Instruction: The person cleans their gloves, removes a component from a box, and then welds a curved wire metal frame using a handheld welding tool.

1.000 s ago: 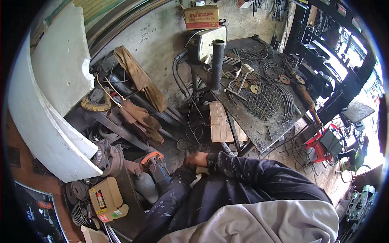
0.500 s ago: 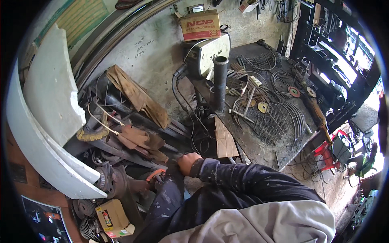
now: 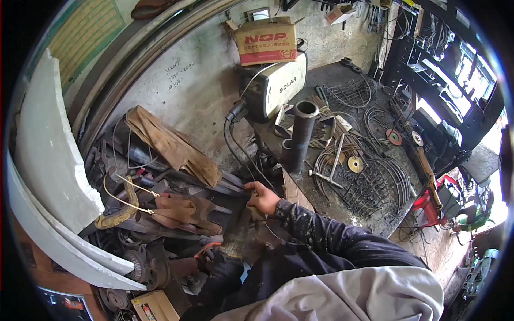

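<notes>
My right hand [image 3: 262, 198] is bare and closed, its thumb and fingers pinching the end of a dirty grey work glove [image 3: 241, 230]. The glove seems to be on my left hand; its knitted cuff [image 3: 232, 250] meets the dark left sleeve. The fingers of my left hand are hidden inside the glove and behind my right hand, so their pose does not show. Left of the hands lies a brown leather piece [image 3: 184, 213] over metal bars. Behind it a longer tan leather piece [image 3: 171, 144] is draped on the same pile. The orange-red handle of a tool [image 3: 208, 248] shows beside my left forearm.
At the right stands a steel worktable [image 3: 393, 227] with an upright pipe [image 3: 302, 134], wire coils, a T-handle tool [image 3: 334, 166] and cutting discs [image 3: 355, 164]. A white welding machine [image 3: 281, 85] carries a cardboard box [image 3: 266, 41]. Curved white panels [image 3: 69, 230] lean at the left.
My right hand has moved forward and slightly right, away from the left wrist to the glove's far end. The view has shifted a little, and more of the glove shows.
</notes>
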The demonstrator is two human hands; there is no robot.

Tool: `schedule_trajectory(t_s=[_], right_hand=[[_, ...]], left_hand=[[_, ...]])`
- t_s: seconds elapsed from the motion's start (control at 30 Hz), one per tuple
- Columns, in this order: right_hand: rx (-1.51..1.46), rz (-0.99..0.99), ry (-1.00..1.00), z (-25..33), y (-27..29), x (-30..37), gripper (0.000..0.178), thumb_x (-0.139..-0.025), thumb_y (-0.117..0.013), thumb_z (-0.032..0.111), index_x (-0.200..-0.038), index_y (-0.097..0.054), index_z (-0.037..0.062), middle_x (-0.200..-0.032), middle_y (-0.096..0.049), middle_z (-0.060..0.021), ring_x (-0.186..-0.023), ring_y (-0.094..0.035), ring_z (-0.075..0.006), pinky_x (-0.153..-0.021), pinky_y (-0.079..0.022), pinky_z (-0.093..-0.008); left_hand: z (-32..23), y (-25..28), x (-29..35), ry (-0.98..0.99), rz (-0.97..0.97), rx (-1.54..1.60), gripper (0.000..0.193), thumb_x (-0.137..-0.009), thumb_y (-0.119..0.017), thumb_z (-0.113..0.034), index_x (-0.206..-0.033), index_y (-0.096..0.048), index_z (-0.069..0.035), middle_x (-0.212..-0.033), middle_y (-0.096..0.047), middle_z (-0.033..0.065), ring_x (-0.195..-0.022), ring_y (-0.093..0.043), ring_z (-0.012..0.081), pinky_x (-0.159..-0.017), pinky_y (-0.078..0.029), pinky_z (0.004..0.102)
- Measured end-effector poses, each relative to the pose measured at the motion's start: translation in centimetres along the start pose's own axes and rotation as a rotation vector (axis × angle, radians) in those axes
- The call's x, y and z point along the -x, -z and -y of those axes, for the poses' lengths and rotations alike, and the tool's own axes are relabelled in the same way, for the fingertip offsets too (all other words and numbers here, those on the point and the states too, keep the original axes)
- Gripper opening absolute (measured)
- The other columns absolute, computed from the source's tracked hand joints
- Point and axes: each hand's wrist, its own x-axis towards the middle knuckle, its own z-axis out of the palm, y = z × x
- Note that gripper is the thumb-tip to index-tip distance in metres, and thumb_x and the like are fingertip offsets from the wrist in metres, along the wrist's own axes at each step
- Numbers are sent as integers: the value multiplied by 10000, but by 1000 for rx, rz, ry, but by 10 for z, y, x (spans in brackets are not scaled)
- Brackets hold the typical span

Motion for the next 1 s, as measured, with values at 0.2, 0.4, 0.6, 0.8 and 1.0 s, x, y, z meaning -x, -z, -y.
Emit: schedule_trajectory(t_s=[0.2, 0.4, 0.6, 0.8, 1.0], right_hand=[[-147, -143, 166, 32, -20, 0, 487, -900, -666, 107, -1340, -479, 14, -931, -582, -48, -863, -580, -122, -771, -482, -274], [525, 220, 565, 140, 14, 65, 645, -927, -697, 308, -1442, -442, 16, -1176, -618, -178, -1106, -606, -308, -953, -488, -418], [183, 238, 785, 248, 189, 98, 645, -933, -680, 390, -1351, -500, -67, -1006, -680, -180, -891, -682, -249, -804, -538, -358], [-233, -439, 297, 216, 374, -46, 558, -979, -608, 464, -1329, -540, 35, -862, -597, 19, -861, -602, -114, -765, -454, -279], [-294, -650, 35, 142, 443, -210, 708, -927, -638, 556, -1414, -505, 61, -1072, -638, -72, -992, -621, -228, -890, -458, -405]], left_hand=[[-14, 3, -19, -142, 176, 60, 337, -967, -637, -209, -1263, -586, -55, -1126, -685, 110, -947, -615, 175, -813, -489, 282], [-11, 27, -20, -231, 244, 1, 362, -963, -663, -169, -1284, -555, -40, -1124, -676, 105, -893, -614, 140, -766, -497, 251], [-9, 81, -25, 84, 304, 656, 431, -955, -688, -181, -1334, -512, -73, -1290, -608, 175, -916, -620, 172, -742, -520, 285], [27, 76, -60, 308, 331, 1032, 423, -957, -669, -152, -1332, -483, -96, -1171, -533, 125, -870, -575, 180, -725, -512, 310], [-16, 63, -118, 469, 278, 778, 275, -938, -647, -73, -1189, -534, -66, -873, -613, 44, -657, -578, 133, -601, -522, 310]])
